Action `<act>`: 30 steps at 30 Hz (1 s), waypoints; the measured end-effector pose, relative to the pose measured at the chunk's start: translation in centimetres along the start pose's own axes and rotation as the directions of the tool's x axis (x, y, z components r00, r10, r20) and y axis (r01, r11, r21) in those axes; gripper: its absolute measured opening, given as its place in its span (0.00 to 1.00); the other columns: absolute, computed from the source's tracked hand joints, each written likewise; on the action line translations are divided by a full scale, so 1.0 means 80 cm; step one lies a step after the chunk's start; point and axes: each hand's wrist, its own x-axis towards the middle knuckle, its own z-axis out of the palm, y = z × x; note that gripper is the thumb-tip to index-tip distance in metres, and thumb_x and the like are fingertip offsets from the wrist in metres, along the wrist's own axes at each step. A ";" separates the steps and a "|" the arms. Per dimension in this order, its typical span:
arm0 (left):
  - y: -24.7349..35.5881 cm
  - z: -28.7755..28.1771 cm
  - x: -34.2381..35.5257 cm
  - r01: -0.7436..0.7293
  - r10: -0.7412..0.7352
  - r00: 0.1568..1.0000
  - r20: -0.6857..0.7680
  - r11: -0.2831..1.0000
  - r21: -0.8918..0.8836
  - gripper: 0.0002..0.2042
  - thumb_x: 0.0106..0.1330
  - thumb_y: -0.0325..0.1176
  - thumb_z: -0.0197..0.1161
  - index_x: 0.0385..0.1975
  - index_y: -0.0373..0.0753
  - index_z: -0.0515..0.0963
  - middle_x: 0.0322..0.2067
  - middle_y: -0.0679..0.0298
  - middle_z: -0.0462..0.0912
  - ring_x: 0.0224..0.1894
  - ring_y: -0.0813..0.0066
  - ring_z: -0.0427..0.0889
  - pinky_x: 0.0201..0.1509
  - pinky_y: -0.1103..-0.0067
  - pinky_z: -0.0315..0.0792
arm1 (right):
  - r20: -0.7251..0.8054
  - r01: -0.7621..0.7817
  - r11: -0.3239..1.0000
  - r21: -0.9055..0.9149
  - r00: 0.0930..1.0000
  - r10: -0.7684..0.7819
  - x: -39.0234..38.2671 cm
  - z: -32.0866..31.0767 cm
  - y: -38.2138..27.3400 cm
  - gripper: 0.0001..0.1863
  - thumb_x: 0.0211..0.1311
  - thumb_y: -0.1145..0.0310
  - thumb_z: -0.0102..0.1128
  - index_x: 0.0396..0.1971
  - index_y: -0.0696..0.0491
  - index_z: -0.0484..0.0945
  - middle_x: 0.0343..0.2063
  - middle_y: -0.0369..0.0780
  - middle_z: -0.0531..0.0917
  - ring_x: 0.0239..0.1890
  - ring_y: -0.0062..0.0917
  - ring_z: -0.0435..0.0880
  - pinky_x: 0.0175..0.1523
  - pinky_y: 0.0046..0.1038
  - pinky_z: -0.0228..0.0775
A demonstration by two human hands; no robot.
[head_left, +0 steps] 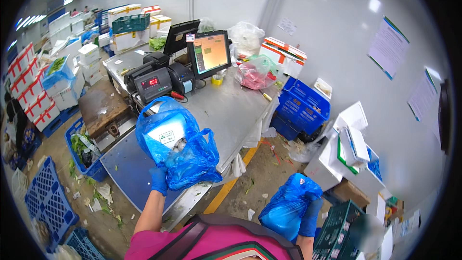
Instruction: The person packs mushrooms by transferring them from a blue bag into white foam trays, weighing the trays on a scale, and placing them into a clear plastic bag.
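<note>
My left hand (159, 180), in a blue glove, is closed on the near left edge of an open blue plastic bag (195, 161). That bag rests at the near end of the steel table (211, 106); inside show a white printed package (166, 132) and some pale rounded items (180, 145). To the right, past the table's edge, a second, full blue plastic bag (284, 207) hangs beside my body. My right hand (310, 216), also gloved in blue, grips its right side; the fingers are partly hidden, and its contents cannot be made out.
A scale display (153, 83), a touch screen (211, 53) and a roll of yellow tape (217, 80) stand on the table. Blue crates (302, 106), foam boxes (327, 163) and a green crate (339, 228) crowd the right. A blue pallet (48, 202) and vegetable scraps lie left.
</note>
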 end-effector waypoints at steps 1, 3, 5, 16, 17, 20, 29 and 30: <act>-0.002 0.028 0.000 0.000 0.000 1.000 -0.026 1.000 -0.007 0.06 0.40 0.20 0.52 0.19 0.33 0.73 0.17 0.65 0.71 0.18 0.73 0.71 0.21 0.79 0.66 | 0.026 -0.005 1.000 -0.003 1.000 0.005 0.034 0.016 -0.003 0.10 0.41 0.76 0.55 0.28 0.58 0.77 0.29 0.37 0.79 0.29 0.19 0.76 0.39 0.21 0.68; -0.008 0.079 -0.005 0.000 0.001 0.999 -0.037 1.000 0.023 0.06 0.39 0.20 0.52 0.19 0.32 0.73 0.17 0.64 0.71 0.18 0.72 0.72 0.21 0.79 0.67 | 0.089 -0.125 0.991 0.039 0.989 0.121 0.091 0.047 -0.013 0.10 0.40 0.78 0.52 0.27 0.58 0.77 0.28 0.37 0.79 0.29 0.19 0.76 0.38 0.20 0.67; -0.011 0.122 0.008 -0.021 0.021 0.993 -0.115 1.000 -0.005 0.05 0.38 0.19 0.53 0.18 0.32 0.73 0.16 0.63 0.72 0.17 0.72 0.72 0.20 0.79 0.67 | 0.146 -0.118 0.992 -0.041 0.982 0.123 0.165 0.075 0.010 0.10 0.39 0.78 0.50 0.25 0.58 0.78 0.27 0.36 0.79 0.29 0.20 0.76 0.37 0.19 0.66; -0.088 0.262 0.135 -0.011 0.037 0.934 -0.356 0.997 0.073 0.10 0.45 0.29 0.60 0.28 0.32 0.75 0.20 0.62 0.76 0.23 0.74 0.73 0.25 0.76 0.66 | 0.743 0.229 0.921 -0.315 0.663 0.090 0.530 0.401 0.179 0.19 0.46 0.65 0.58 0.38 0.60 0.74 0.30 0.42 0.79 0.32 0.22 0.76 0.37 0.26 0.68; -0.103 0.260 0.150 -0.022 0.061 0.933 -0.356 0.994 0.111 0.12 0.45 0.31 0.61 0.30 0.32 0.75 0.22 0.62 0.77 0.24 0.73 0.74 0.27 0.76 0.67 | 0.742 0.218 0.905 -0.366 0.655 0.142 0.549 0.429 0.186 0.20 0.46 0.64 0.58 0.39 0.59 0.74 0.30 0.42 0.79 0.32 0.23 0.76 0.38 0.26 0.68; -0.083 0.290 0.168 -0.008 0.263 0.900 -0.348 0.807 0.590 0.16 0.43 0.31 0.63 0.33 0.32 0.75 0.26 0.60 0.78 0.28 0.71 0.76 0.33 0.76 0.69 | 0.847 0.389 0.904 -0.175 0.528 -0.063 0.580 0.491 0.192 0.24 0.45 0.66 0.57 0.45 0.58 0.70 0.33 0.46 0.78 0.37 0.31 0.77 0.42 0.31 0.67; 0.003 0.323 0.090 -0.351 0.535 0.790 -0.299 0.795 0.495 0.28 0.49 0.31 0.59 0.53 0.35 0.61 0.41 0.59 0.74 0.40 0.70 0.74 0.49 0.76 0.65 | 0.860 0.846 0.327 0.421 -0.257 -0.441 0.399 0.559 0.074 0.32 0.37 0.61 0.62 0.49 0.48 0.66 0.50 0.42 0.66 0.52 0.36 0.63 0.56 0.39 0.51; 0.017 0.339 0.078 -0.486 0.838 0.504 -0.210 0.477 0.732 0.28 0.51 0.31 0.58 0.54 0.37 0.60 0.40 0.57 0.74 0.39 0.68 0.75 0.51 0.74 0.64 | 0.874 0.857 0.299 0.420 -0.294 -0.387 0.378 0.566 0.080 0.33 0.38 0.58 0.62 0.49 0.51 0.65 0.47 0.44 0.68 0.51 0.36 0.64 0.57 0.42 0.49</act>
